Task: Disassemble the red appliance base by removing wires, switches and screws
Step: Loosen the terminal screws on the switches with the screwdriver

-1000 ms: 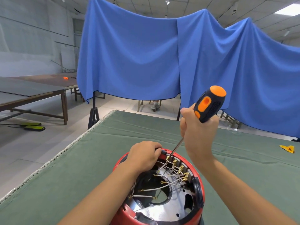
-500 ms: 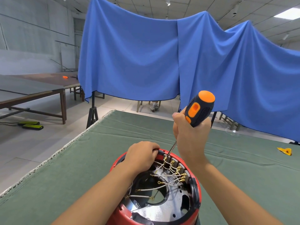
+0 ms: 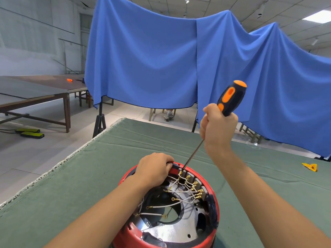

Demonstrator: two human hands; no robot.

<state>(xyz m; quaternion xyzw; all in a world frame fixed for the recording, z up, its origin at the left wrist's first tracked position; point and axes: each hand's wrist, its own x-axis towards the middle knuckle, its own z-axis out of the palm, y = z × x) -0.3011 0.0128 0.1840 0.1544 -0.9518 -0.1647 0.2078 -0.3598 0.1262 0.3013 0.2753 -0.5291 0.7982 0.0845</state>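
The red appliance base lies open side up on the green table cover, near the front edge of the view. Inside it are a shiny metal plate and several white wires running to brass terminals at the far right rim. My left hand grips the far rim of the base. My right hand holds a black and orange screwdriver tilted to the right. Its tip touches the topmost brass terminal by the rim.
A small yellow piece lies on the cover at the far right. A blue cloth hangs behind the table on stands. Brown tables stand at the left, with a green and black device on the floor.
My right hand with the screwdriver has shifted slightly left and its handle now stands steeper. The tip stays at the terminals by the rim. My left hand has kept its grip on the rim.
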